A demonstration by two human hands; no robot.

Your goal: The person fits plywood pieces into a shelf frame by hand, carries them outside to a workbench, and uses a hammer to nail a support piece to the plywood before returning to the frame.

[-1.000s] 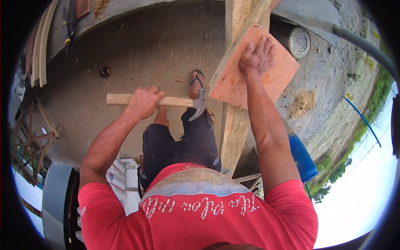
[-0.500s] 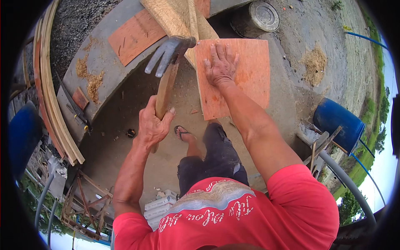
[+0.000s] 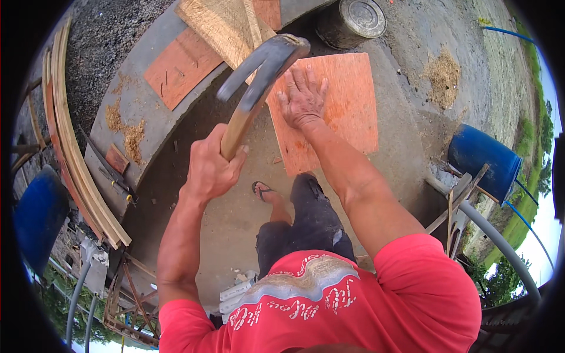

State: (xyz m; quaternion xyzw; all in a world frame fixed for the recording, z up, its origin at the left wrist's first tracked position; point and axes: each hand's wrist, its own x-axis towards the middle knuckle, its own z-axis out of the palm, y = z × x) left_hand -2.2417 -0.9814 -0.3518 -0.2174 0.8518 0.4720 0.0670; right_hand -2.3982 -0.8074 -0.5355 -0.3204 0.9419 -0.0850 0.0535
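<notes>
Claw hammer point(image 3: 256, 91), looming larger near twelve o'clock than half a second earlier; left hand point(image 3: 212, 165) curled closed around its handle point(image 3: 235, 130); right hand point(image 3: 304, 101), fingers splayed, lies flat on plywood panel point(image 3: 348, 112) at one o'clock, grasping nothing; judged a lifted stroke, panel steadied.

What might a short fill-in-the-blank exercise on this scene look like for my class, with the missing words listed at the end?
1. The left hand grips the hammer by its ____.
2. The right hand rests on the reddish board with its palm facing ____.
3. The barrel near the picture's right edge is coloured ____.

Missing words: handle; down; blue.
</notes>
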